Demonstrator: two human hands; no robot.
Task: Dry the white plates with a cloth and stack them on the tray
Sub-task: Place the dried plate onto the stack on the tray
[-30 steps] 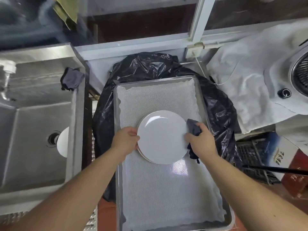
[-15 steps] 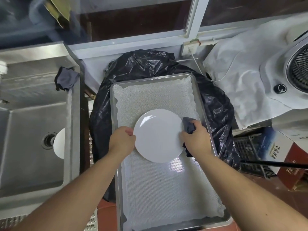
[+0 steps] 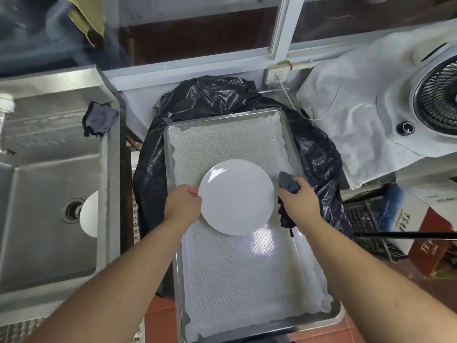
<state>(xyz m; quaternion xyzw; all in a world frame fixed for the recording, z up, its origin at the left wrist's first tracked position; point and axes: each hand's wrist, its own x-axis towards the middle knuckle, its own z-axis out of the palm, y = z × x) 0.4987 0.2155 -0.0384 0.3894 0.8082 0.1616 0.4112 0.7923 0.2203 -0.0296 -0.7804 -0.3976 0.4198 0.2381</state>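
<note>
A white plate (image 3: 236,196) lies in the middle of the metal tray (image 3: 293,139), which is lined with a white mesh mat. My left hand (image 3: 183,206) sits at the plate's left rim with its fingers curled against the edge. To the right of the plate, my right hand (image 3: 300,203) grips a dark grey cloth (image 3: 288,184), a little apart from the rim. Another white plate (image 3: 89,214) leans in the steel sink (image 3: 49,288) near the drain.
The tray rests on a black plastic bag (image 3: 217,100). A second dark cloth (image 3: 100,120) hangs on the sink's edge. A white fan under a cover (image 3: 435,95) stands at the right, with a black crate (image 3: 366,221) and a box (image 3: 430,231) below it.
The plate has settled flat on the tray. My right hand with the cloth has come off the plate's right rim and now sits just beside it.
</note>
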